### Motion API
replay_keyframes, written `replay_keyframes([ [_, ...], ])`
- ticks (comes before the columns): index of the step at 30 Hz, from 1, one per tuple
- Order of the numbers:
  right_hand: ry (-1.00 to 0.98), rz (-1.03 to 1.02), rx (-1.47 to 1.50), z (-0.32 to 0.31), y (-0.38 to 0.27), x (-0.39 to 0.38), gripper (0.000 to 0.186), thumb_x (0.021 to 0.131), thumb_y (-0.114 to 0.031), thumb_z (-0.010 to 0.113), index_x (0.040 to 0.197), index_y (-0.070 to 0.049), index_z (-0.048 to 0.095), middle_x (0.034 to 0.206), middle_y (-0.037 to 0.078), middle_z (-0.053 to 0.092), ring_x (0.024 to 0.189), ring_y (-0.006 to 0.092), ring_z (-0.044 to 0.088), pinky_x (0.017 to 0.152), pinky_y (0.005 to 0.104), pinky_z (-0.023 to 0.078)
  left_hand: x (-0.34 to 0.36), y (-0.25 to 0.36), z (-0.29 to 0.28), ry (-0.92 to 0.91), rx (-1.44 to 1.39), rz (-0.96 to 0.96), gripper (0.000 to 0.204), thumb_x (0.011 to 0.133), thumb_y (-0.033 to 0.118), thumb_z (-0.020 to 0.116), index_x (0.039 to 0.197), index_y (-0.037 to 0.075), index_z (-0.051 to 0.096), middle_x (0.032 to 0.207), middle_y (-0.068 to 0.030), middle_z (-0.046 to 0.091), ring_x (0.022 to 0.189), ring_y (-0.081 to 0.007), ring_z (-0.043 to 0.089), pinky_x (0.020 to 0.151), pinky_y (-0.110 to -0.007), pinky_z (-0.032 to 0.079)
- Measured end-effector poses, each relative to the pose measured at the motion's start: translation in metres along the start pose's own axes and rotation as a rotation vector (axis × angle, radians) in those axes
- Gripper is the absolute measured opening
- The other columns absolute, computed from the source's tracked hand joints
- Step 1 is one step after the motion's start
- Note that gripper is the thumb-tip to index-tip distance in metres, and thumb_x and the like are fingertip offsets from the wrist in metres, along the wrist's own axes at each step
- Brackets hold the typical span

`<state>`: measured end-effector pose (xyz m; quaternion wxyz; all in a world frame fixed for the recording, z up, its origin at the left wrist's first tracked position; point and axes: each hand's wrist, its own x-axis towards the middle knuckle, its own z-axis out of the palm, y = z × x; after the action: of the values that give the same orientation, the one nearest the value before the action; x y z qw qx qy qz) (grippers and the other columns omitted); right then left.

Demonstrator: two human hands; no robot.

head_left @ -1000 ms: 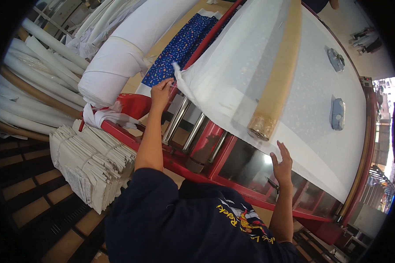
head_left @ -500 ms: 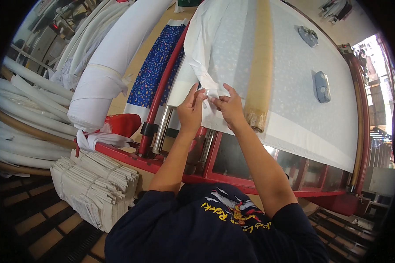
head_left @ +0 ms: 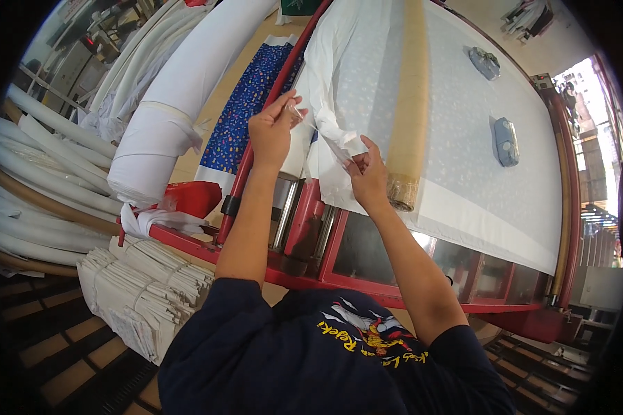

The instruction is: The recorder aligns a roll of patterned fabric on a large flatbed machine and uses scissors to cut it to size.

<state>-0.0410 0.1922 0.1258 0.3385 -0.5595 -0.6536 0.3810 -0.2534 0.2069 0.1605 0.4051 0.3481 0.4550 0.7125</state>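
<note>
My left hand [head_left: 271, 137] is raised over the red bar at the machine's left side, its fingers pinched on a clear, shiny strip [head_left: 296, 114] that looks like tape. To its right, my right hand [head_left: 369, 178] pinches the lower end of a bunched white cloth [head_left: 331, 124], with the index finger lifted. Something shiny also shows by that thumb, too small to make out. The twisted cloth runs up and away along the white sheet [head_left: 477, 173] spread over the machine. A thin line seems to stretch between the hands.
A brown cardboard tube [head_left: 405, 124] lies lengthwise on the sheet, near two wrapped grey bundles [head_left: 507, 142]. At left are a large white fabric roll [head_left: 156, 138], blue patterned cloth [head_left: 246, 104], long white tubes [head_left: 48, 180] and tied paper stacks [head_left: 135, 297]. A red frame [head_left: 367, 294] edges the machine.
My left hand has moved left and up, away from the right, drawing the clear strip out. My right hand stays by the cloth's end, slightly lower. The roller bar beside the left hand has shifted right.
</note>
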Motion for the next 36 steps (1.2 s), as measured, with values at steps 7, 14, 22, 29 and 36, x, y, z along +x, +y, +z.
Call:
replay_keyframes([
  [7,0.046,0.026,0.009,-0.006,0.009,-0.005,0.056,0.088,0.003,0.065,0.14,-0.005,0.047,0.086,0.01,0.068,0.079,0.0182,0.066,0.074,0.0327,0.053,0.033,0.072,-0.021,0.214,-0.078,0.123,0.034,0.102,0.014,0.057,0.13,-0.005,0.059,0.119,-0.0145,0.066,0.097,-0.0236,0.07,0.08,-0.031,0.061],
  [14,-0.486,-0.09,0.198,0.004,-0.002,-0.013,0.046,0.089,0.003,0.061,0.134,-0.006,0.056,0.114,0.013,0.07,0.104,0.0209,0.068,0.089,0.0319,0.054,-0.01,0.104,-0.019,0.171,-0.096,0.17,0.038,0.104,0.015,0.052,0.136,-0.006,0.053,0.135,-0.0165,0.057,0.114,-0.0248,0.064,0.087,-0.031,0.06],
  [22,-0.502,0.141,0.823,-0.02,-0.071,-0.051,0.067,0.1,-0.023,0.059,0.157,-0.015,0.023,0.145,0.018,0.047,0.12,0.027,0.059,0.101,0.0397,0.051,-0.09,0.093,0.009,-0.174,-0.373,-0.108,0.053,0.106,0.017,0.047,0.152,-0.003,0.03,0.156,-0.0193,0.035,0.142,-0.0267,0.039,0.115,-0.035,0.036],
  [29,-0.212,0.113,0.822,-0.088,-0.063,-0.102,0.024,0.095,-0.014,0.069,0.11,0.004,0.069,0.094,0.01,0.071,0.087,0.0153,0.068,0.082,0.0305,0.058,-0.148,0.05,0.058,-0.482,0.081,-0.2,0.068,0.099,0.015,0.06,0.155,0.001,0.024,0.158,-0.0198,0.03,0.142,-0.0263,0.038,0.113,-0.036,0.032],
  [36,0.269,0.161,0.863,-0.198,0.005,-0.204,0.02,0.094,-0.003,0.065,0.112,0.004,0.065,0.09,0.01,0.07,0.08,0.0163,0.067,0.077,0.0294,0.057,-0.208,0.001,0.106,-0.955,0.308,-0.349,0.051,0.097,0.014,0.064,0.145,0.006,0.049,0.133,-0.0119,0.061,0.105,-0.0134,0.063,0.088,-0.026,0.05],
])
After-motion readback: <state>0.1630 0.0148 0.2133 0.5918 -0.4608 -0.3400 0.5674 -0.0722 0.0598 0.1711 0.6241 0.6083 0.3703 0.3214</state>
